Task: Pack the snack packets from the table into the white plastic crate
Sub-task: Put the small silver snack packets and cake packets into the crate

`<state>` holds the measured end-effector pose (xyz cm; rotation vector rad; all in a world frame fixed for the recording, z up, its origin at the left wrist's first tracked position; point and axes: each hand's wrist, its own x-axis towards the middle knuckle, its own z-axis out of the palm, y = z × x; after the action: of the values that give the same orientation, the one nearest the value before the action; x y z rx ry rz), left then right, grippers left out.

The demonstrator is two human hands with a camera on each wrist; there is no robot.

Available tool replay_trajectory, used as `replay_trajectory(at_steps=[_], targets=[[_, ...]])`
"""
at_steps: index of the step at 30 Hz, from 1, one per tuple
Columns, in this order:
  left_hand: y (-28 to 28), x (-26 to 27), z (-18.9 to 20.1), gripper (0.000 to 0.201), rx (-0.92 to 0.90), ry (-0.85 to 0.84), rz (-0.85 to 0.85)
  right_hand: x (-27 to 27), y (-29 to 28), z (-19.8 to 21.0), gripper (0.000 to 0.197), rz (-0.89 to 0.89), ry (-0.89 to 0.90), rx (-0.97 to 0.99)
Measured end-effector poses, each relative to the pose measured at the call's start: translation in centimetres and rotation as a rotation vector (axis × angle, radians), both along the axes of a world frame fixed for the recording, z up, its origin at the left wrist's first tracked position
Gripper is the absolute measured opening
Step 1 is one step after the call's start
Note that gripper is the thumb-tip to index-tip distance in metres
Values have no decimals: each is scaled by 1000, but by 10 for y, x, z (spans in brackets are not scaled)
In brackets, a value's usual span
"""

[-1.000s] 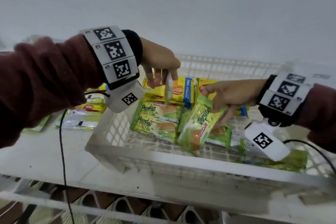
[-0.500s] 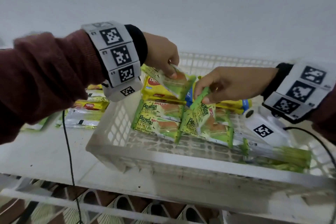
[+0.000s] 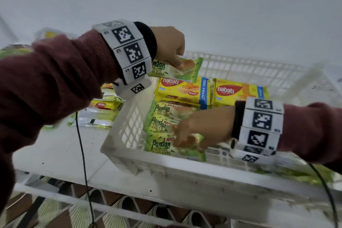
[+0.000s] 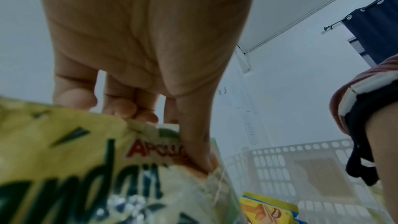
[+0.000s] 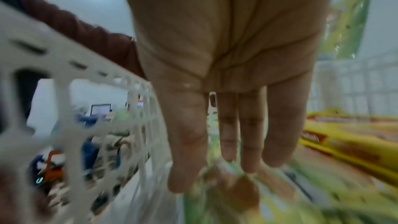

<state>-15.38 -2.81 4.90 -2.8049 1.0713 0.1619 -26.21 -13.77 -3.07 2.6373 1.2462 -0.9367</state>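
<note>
The white plastic crate [image 3: 185, 170] stands on the table, its wall showing behind the left hand [image 4: 280, 168] and beside the right hand [image 5: 64, 67]. My left hand [image 3: 175, 61] [image 4: 168, 130] pinches a green Pandan cake packet [image 3: 190, 66] [image 4: 75, 168] above the crate's far left corner. My right hand [image 3: 185, 142] [image 5: 215, 176] is down inside the crate. It holds another Pandan packet [image 3: 161, 144] [image 5: 237, 193] between thumb and fingers, flat on the near left floor. Two more Pandan packets [image 3: 166, 113] and two yellow Nabati packets [image 3: 183, 90] lie in the crate.
More yellow and green packets [image 3: 100, 114] lie on the white table [image 3: 55, 153] left of the crate. A black cable [image 3: 81, 153] hangs from my left wrist across the table edge. Green packets [image 3: 296, 174] lie at the crate's near right.
My right hand has gone down and laid its green packet flat at the crate's near left. My left hand has turned its packet flat and shifted toward the far left corner.
</note>
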Motion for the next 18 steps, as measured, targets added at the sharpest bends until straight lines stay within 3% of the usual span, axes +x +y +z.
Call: replay_trajectory(at_steps=[4,8,10,14,18], targets=[[-2,1,-1,46,-25,2,-21,-9,1,-21,67,73,-6,-108],[-8,-2,-2,23,-46,3,-86,-8,8,-32,66,90,-65,-68],[-11,-4,-2,26,-62,16,-111,-8,12,-33,65,70,-66,-44],[-17,-9,-2,34,-64,57,-153,-8,-7,-2,58,-116,51,138],[-34,-18,-5,35,24,127,-220,-4,-71,46,38,-438,82,210]])
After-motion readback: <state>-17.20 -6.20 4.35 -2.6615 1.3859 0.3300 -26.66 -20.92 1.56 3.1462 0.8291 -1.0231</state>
